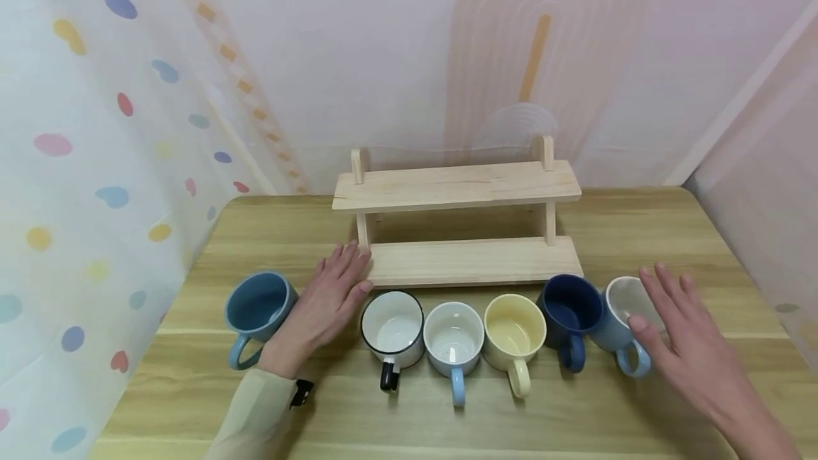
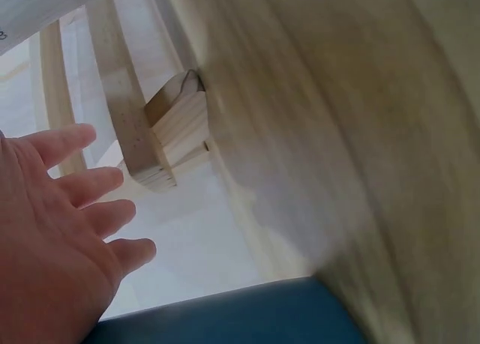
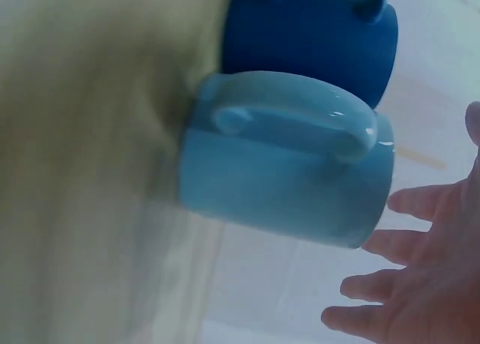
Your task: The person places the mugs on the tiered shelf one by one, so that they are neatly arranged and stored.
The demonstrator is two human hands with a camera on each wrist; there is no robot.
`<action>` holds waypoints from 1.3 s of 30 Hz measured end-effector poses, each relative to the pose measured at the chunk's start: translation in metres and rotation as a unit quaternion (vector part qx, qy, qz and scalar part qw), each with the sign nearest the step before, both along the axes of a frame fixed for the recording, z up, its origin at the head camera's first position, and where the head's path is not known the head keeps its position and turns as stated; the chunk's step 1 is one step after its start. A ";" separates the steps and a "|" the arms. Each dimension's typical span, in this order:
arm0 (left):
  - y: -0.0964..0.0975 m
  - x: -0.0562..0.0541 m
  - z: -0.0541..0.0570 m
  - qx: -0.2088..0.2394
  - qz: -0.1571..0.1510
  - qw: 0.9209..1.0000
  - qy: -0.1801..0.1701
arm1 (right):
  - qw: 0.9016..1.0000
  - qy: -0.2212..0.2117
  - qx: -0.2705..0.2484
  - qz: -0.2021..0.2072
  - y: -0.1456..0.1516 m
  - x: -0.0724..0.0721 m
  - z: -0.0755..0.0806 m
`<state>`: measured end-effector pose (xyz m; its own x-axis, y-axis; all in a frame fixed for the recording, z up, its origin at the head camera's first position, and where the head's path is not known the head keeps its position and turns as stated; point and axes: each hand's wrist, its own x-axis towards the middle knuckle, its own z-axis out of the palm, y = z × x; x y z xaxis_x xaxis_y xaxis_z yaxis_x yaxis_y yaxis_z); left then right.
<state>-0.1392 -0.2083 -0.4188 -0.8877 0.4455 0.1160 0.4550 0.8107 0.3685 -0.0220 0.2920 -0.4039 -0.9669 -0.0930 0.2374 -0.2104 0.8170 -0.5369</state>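
Observation:
My left hand (image 1: pixel 326 300), fingers extended, is by the left end of the wooden rack's lower shelf (image 1: pixel 473 261); whether it touches the wood I cannot tell. To its left stands a teal mug (image 1: pixel 260 304), and to its right a white mug with a black rim and handle (image 1: pixel 393 325). The right hand (image 1: pixel 686 339) spreads over the right side of a light blue mug (image 3: pixel 285 172) with a white inside, partly hiding it in the head view. Beside that mug stands a navy mug (image 1: pixel 571 311). No mug is gripped by either hand.
Between the outer mugs stand a white mug with a light blue handle (image 1: pixel 454 336) and a yellow mug (image 1: pixel 514 332). The row's handles point toward me. Behind them is the two-tier rack's upper shelf (image 1: pixel 456 187) on the wooden table (image 1: pixel 409 424). Patterned cloth (image 1: pixel 358 55) hangs behind.

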 end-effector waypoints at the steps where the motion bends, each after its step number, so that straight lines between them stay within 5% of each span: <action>1: 0.000 0.000 -0.001 -0.002 0.002 1.000 -0.002 | 1.000 -0.005 -0.008 -0.002 0.001 0.002 -0.002; 12: -0.002 -0.002 -0.011 0.000 -0.007 1.000 -0.013 | 0.996 -0.056 -0.064 -0.040 0.021 0.031 -0.025; 19: -0.004 -0.004 -0.011 0.011 -0.003 0.999 -0.037 | 0.987 -0.123 -0.066 -0.080 0.030 0.041 -0.025; 23: -0.004 -0.005 -0.010 0.016 -0.003 0.999 -0.048 | 0.980 -0.155 -0.106 -0.070 0.029 0.043 -0.026; 29: -0.005 -0.006 -0.010 0.019 0.000 0.998 -0.053 | 0.953 -0.220 -0.196 -0.070 0.014 0.037 -0.026; 34: -0.005 -0.007 -0.010 0.021 0.002 0.998 -0.057 | 0.931 -0.220 -0.288 -0.052 0.002 0.030 -0.029; 39: -0.005 -0.006 -0.011 0.023 0.003 0.998 -0.059 | 0.890 -0.212 -0.401 -0.034 -0.002 0.025 -0.036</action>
<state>-0.1448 -0.2129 -0.4293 -0.8987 0.4375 0.0312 0.4023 0.7939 0.4559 0.0034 0.2900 -0.4402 -0.9824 0.0031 -0.1869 0.1856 0.1381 -0.9729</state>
